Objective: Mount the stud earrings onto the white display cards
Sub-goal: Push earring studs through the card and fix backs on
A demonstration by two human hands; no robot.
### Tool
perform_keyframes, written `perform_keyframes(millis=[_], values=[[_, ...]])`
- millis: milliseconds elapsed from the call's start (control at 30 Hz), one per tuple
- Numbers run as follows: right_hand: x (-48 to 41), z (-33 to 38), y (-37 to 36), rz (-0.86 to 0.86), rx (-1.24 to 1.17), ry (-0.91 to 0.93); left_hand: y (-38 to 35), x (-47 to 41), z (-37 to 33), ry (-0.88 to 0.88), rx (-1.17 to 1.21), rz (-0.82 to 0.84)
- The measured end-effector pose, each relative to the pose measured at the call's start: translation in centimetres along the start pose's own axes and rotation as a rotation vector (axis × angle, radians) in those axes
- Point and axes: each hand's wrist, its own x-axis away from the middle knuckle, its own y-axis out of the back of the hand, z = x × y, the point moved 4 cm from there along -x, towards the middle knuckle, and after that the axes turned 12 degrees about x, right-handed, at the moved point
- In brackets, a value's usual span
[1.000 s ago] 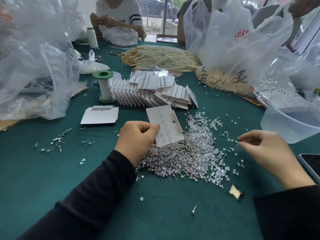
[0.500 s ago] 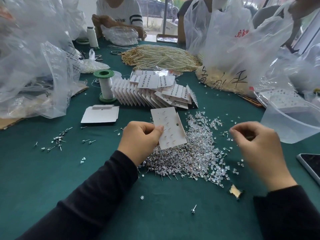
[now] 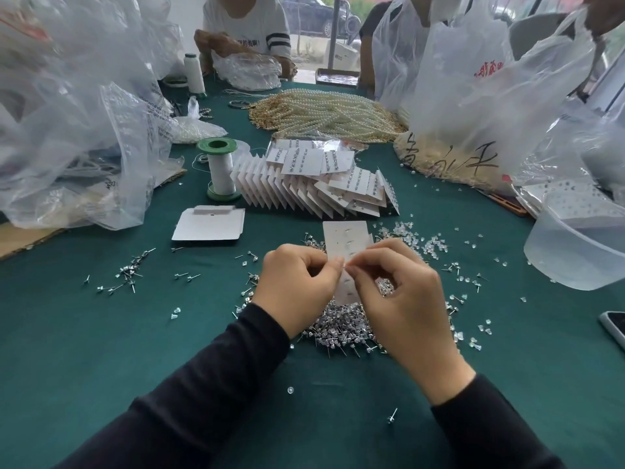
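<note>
Smack in the middle of the mounting step, by the look of it. Holding a card (image 3: 345, 235) upright over the stud pile (image 3: 338, 330), near-centre on the desk (image 3: 101, 350). Pinching its left edge with the left hand (image 3: 297, 286), and pinching onto the card at mid-height with the right hand (image 3: 399, 289), both sets of fingertips almost touching. Probably pushing a post through a hole or slipping a back on, but way too tiny to tell which, and can't actually make out the stud itself. A few faint rows showing on the card's upper part, lower part mostly hidden behind the hands. Finished cards (image 3: 304, 184) fanned out just beyond, spool (image 3: 220, 170) to their left, clear backs (image 3: 416, 238) scattered far-right of the pile, tub (image 3: 575, 252) over at the right edge. Next up, just guessing: seat this one flush, then dip back into the pile for another stud, grabbing it by the head so the post lines up with the next free hole. Calls for a steady card and a really fine pinch, otherwise easy to bend the card or fumble the stud into the heap.
</note>
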Motion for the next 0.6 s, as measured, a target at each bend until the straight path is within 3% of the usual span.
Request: perform_keyframes(millis=[600], values=[[0.36,-0.64,-0.44,0.01,-0.058,-0.077,-0.01,0.27,-0.2,-0.029,-0.013,0.004]])
